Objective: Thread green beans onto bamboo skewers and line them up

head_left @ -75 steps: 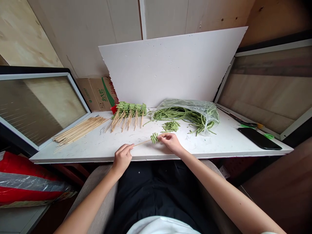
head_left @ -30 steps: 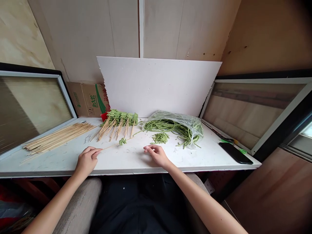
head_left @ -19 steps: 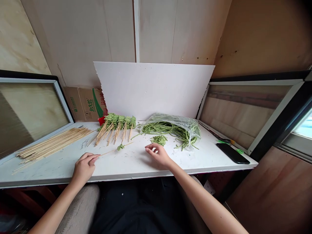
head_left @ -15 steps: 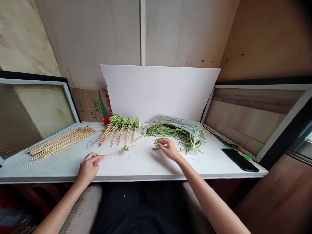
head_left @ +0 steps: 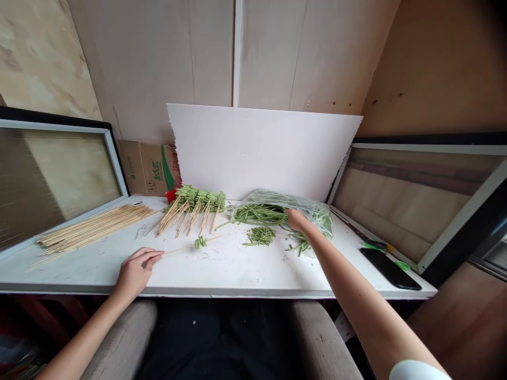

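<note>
My left hand rests near the table's front edge and pinches the blunt end of a bamboo skewer that carries a few cut green bean pieces. My right hand reaches far forward into the open plastic bag of long green beans; its fingers are curled among the beans and partly hidden. A small heap of cut bean pieces lies between the two hands. Finished bean skewers are piled behind the held skewer.
A bundle of bare bamboo skewers lies at the left. A black phone and green-handled scissors sit at the right. A white board leans on the wall, a cardboard box beside it. Framed panels flank the white table.
My right hand left the heap of cut pieces and moved forward and right into the bean bag. My left hand kept the skewer in place on the table.
</note>
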Action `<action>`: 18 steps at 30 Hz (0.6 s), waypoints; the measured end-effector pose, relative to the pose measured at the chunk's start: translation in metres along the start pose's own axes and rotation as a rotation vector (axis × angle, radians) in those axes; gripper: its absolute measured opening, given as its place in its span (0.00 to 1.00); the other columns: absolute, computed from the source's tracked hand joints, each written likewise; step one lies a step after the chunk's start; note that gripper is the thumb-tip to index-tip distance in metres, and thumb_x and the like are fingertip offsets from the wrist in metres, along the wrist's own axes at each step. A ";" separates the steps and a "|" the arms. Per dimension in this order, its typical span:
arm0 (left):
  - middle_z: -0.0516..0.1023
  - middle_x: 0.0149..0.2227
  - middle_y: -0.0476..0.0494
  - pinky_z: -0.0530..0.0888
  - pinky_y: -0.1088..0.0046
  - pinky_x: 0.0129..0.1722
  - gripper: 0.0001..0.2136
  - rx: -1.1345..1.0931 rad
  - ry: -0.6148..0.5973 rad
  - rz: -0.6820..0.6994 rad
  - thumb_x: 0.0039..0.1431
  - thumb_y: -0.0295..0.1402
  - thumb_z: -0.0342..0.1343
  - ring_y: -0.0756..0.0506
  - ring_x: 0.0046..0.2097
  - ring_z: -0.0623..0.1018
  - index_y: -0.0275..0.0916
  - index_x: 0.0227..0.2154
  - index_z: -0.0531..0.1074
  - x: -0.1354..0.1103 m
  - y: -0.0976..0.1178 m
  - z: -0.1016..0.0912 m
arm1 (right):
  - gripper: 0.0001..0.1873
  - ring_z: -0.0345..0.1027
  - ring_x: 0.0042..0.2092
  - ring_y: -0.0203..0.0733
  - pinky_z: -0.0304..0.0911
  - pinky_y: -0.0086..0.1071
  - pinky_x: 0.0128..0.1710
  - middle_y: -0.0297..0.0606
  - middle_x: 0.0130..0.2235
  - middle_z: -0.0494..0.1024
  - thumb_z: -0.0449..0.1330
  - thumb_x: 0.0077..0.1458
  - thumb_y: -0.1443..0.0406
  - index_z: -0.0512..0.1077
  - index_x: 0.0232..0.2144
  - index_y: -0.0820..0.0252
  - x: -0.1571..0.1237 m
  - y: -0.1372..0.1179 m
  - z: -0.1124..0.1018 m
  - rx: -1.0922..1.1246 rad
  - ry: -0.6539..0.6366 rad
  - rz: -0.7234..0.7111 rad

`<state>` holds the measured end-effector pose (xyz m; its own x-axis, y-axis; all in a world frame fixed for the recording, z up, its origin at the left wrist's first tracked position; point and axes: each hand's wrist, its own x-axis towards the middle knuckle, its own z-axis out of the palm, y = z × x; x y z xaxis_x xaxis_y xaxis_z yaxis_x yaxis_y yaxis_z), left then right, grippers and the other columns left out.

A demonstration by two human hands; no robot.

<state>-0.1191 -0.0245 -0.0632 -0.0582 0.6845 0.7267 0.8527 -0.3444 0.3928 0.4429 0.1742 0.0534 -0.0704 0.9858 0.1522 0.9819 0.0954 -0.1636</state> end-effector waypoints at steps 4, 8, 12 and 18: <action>0.84 0.41 0.47 0.77 0.70 0.43 0.14 0.025 -0.006 0.010 0.67 0.45 0.55 0.43 0.42 0.83 0.46 0.37 0.84 -0.002 -0.006 0.002 | 0.22 0.76 0.54 0.56 0.68 0.39 0.53 0.60 0.52 0.81 0.58 0.57 0.77 0.78 0.53 0.69 0.014 0.018 -0.025 -0.095 -0.042 0.072; 0.84 0.41 0.53 0.78 0.67 0.44 0.13 0.052 0.016 0.003 0.67 0.47 0.54 0.42 0.43 0.83 0.52 0.37 0.82 -0.006 -0.016 0.008 | 0.23 0.75 0.55 0.54 0.69 0.37 0.51 0.58 0.55 0.80 0.60 0.60 0.73 0.75 0.57 0.66 0.025 0.027 -0.046 -0.125 -0.046 0.084; 0.84 0.41 0.56 0.79 0.65 0.43 0.12 0.063 0.018 -0.012 0.67 0.47 0.53 0.42 0.43 0.83 0.55 0.37 0.81 -0.006 -0.015 0.009 | 0.21 0.76 0.52 0.52 0.71 0.37 0.48 0.56 0.54 0.80 0.62 0.62 0.66 0.75 0.57 0.62 0.028 0.027 -0.048 -0.123 -0.086 0.104; 0.84 0.40 0.54 0.79 0.66 0.42 0.12 0.047 0.040 -0.001 0.67 0.46 0.54 0.42 0.41 0.83 0.52 0.36 0.81 -0.005 -0.010 0.008 | 0.13 0.78 0.49 0.57 0.72 0.47 0.48 0.56 0.45 0.82 0.67 0.59 0.65 0.82 0.46 0.61 0.028 0.025 -0.041 -0.184 -0.143 0.198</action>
<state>-0.1233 -0.0192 -0.0754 -0.0787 0.6585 0.7485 0.8760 -0.3128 0.3673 0.4725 0.1988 0.0937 0.1142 0.9934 -0.0058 0.9934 -0.1142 0.0050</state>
